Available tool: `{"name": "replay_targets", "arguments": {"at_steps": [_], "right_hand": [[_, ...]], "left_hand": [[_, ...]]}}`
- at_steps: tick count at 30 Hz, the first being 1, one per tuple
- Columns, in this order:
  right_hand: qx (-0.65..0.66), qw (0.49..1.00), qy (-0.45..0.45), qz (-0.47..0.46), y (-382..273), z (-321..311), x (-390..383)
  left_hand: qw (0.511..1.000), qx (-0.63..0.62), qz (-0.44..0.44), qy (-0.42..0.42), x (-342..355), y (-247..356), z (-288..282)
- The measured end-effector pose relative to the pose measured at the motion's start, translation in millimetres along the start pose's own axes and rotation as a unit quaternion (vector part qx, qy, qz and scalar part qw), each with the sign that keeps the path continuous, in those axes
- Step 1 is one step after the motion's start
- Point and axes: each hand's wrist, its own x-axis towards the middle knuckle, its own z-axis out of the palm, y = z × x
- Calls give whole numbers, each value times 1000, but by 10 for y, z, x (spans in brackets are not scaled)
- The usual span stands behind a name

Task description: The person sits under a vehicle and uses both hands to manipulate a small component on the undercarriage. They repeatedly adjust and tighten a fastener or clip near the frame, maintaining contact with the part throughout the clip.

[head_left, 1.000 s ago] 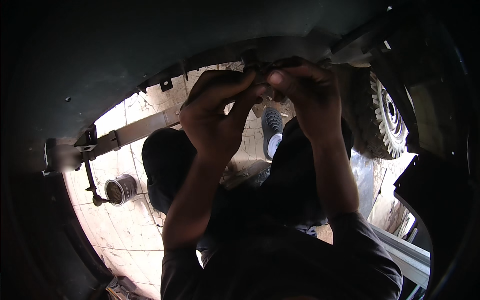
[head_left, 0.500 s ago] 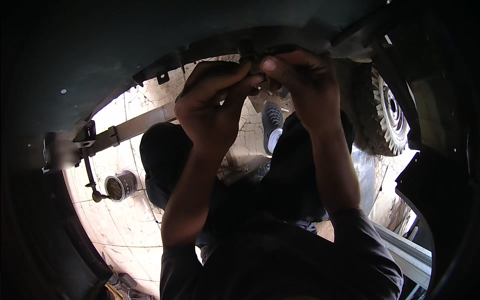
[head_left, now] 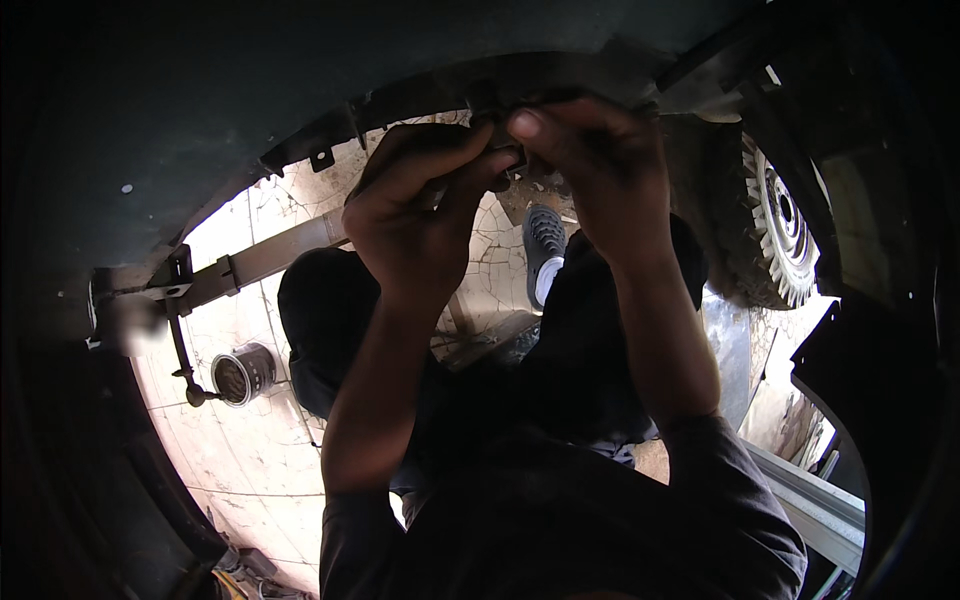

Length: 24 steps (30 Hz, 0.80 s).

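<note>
Both hands are raised close together at the lower edge of a dark curved panel (head_left: 330, 85), which looks like part of a vehicle body. My left hand (head_left: 420, 200) is closed, its thumb and fingertips pinched on something small and dark that I cannot make out. Beside it, my right hand (head_left: 605, 170) is closed too, with the thumb bent in against the fingers at the same spot. Shadow and the fingers hide what lies between the fingertips. A tab with a hole (head_left: 321, 159) hangs from the panel's edge, left of my hands.
A wheel with a knobbly tyre (head_left: 780, 220) stands at the right. On the left, a metal bar (head_left: 265, 248) and a thin dark rod (head_left: 182, 345) cross above the cracked tiled floor (head_left: 250, 440). An open can (head_left: 243, 374) stands there. A metal rail (head_left: 810, 500) lies lower right.
Both hands have shifted slightly left, staying together at the panel's edge. The fingers remain pinched; nothing has visibly been let go.
</note>
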Motion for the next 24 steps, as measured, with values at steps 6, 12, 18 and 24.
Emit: {"name": "replay_targets", "arguments": {"at_steps": [6, 12, 18, 24], "right_hand": [[87, 996, 19, -20, 84, 86, -15], [78, 995, 19, -52, 154, 83, -43], [109, 993, 31, -20, 131, 102, -63], [11, 1000, 5, 4, 113, 50, 58]], "left_hand": [[998, -27, -43, 32, 1, 7, 18], [995, 82, -63, 8, -34, 47, -62], [997, 21, -67, 27, 12, 81, 12], [999, -1, -39, 26, 10, 61, 8]]}}
